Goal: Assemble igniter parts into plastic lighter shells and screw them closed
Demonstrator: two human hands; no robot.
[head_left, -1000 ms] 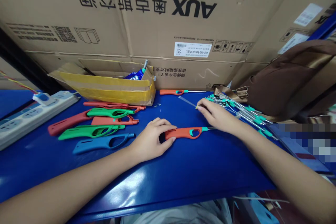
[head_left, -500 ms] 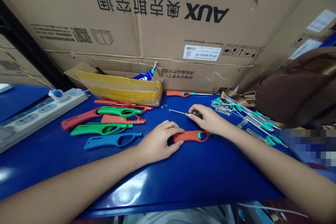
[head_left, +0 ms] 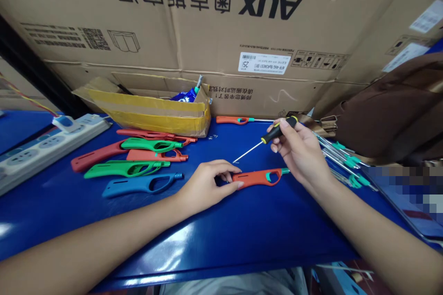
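My left hand (head_left: 209,183) grips the butt end of an orange gas lighter (head_left: 255,178) lying on the blue table, thumb in front and fingers behind. The lighter has a teal trigger, and its front end passes behind my right wrist. In my right hand (head_left: 300,147) is a black and yellow screwdriver (head_left: 281,130), tilted down to the left. Its tip is just above the lighter's butt end, close to my left fingertips. Something tiny and pale, perhaps a screw, shows at the tip; I cannot tell whether it is attached.
Several red, green and blue lighter handles (head_left: 140,184) lie at left, beside a white power strip (head_left: 44,143). A taped carton (head_left: 162,122) stands behind. Few tiny pieces (head_left: 212,137) lie before it. Another orange lighter (head_left: 232,120) lies at the back; metal lighter tubes (head_left: 346,156) lie right.
My right hand has lifted the screwdriver off the tabletop and turned it upright at a slant, bringing its tip toward the lighter's butt end. My left hand stays on the lighter.
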